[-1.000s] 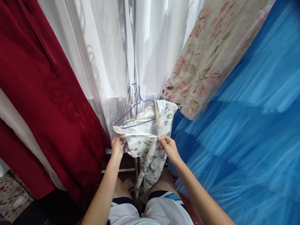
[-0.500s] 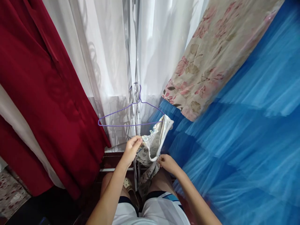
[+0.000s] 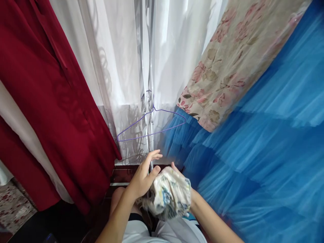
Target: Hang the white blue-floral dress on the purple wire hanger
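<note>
A white garment with a blue, yellow and green floral print is bunched above my lap, slightly blurred. My right hand is behind and under it and supports it; one fingertip shows above the cloth while the other fingers are hidden. Beside the garment's left side, my left hand is open, thumb and fingers apart, with the thumb close to the cloth. Beyond both hands a bare purple wire hanger hangs from a pale metal stand.
Dark red cloth hangs on the left, white curtains behind the stand. At right are a beige floral cloth and layered blue tulle. A black surface lies at lower left.
The garment has come off the hanger's right end and down toward my lap, bunched over my right hand. My left hand has let go of its edge and opened. The hanger has swung.
</note>
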Demonstrator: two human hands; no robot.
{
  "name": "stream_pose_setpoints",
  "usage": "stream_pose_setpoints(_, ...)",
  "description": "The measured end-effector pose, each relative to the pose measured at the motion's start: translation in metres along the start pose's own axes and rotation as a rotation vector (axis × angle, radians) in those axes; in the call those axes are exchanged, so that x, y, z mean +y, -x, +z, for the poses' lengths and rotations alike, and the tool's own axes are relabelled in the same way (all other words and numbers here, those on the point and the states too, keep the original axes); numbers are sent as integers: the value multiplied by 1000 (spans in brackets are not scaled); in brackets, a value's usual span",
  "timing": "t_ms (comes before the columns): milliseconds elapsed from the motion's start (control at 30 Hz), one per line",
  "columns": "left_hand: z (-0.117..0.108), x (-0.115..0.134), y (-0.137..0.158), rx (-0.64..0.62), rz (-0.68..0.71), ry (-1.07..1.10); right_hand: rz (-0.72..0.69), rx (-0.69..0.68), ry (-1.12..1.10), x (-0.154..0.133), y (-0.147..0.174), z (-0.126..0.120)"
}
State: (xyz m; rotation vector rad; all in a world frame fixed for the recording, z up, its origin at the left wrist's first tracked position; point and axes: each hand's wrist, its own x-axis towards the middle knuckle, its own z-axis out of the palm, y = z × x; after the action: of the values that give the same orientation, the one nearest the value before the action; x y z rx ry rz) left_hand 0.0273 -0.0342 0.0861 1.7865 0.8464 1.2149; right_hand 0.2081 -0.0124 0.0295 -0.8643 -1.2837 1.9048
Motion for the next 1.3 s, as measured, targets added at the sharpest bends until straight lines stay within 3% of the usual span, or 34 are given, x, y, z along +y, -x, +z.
stream_pose_setpoints(100, -6, -28, 12, -247, -108, 121, 242, -187, -137, -4, 14, 0)
stream_pose_setpoints(200, -3, -58, 32, -457, -283, 206, 332, -446, 102, -27, 23, -7)
stream_pose_setpoints(267, -9, -69, 43, -479, -392, 127, 339, -572, 347, -51, 26, -14)
stream_pose_setpoints(367, -34, -66, 51, -454, -435, -96, 286, -597, 615, -90, 27, -21)
stream_pose_setpoints(433, -53, -56, 52, -419, -377, -224, 158, -470, 743, -111, 24, -27)
stream_pose_setpoints(567, -79, -39, 53, -361, -224, -417, -163, 61, 812, -138, 13, -48)
stream_pose_setpoints(667, -98, -37, 46, -316, -158, -571, -230, 280, 796, -146, 4, -67)
stream_pose_setpoints(833, -166, -33, 4, -193, -70, -968, -404, 358, 1088, -144, -25, -78)
stream_pose_setpoints(933, -201, -29, -25, -106, -128, -1070, -483, 477, 1256, -144, -53, -77)
stream_pose_setpoints(1000, -213, -23, -39, -7, -91, -1100, -513, 565, 1311, -146, -68, -75)
stream_pose_setpoints(1133, -210, -3, -61, 167, 113, -1089, -552, 570, 1323, -142, -82, -68)
stream_pose_setpoints(1200, -199, 5, -72, 163, 196, -988, -566, 546, 1320, -133, -80, -62)
stream_pose_setpoints(1300, -179, 10, -85, 152, 208, -835, -590, 553, 1307, -122, -68, -61)
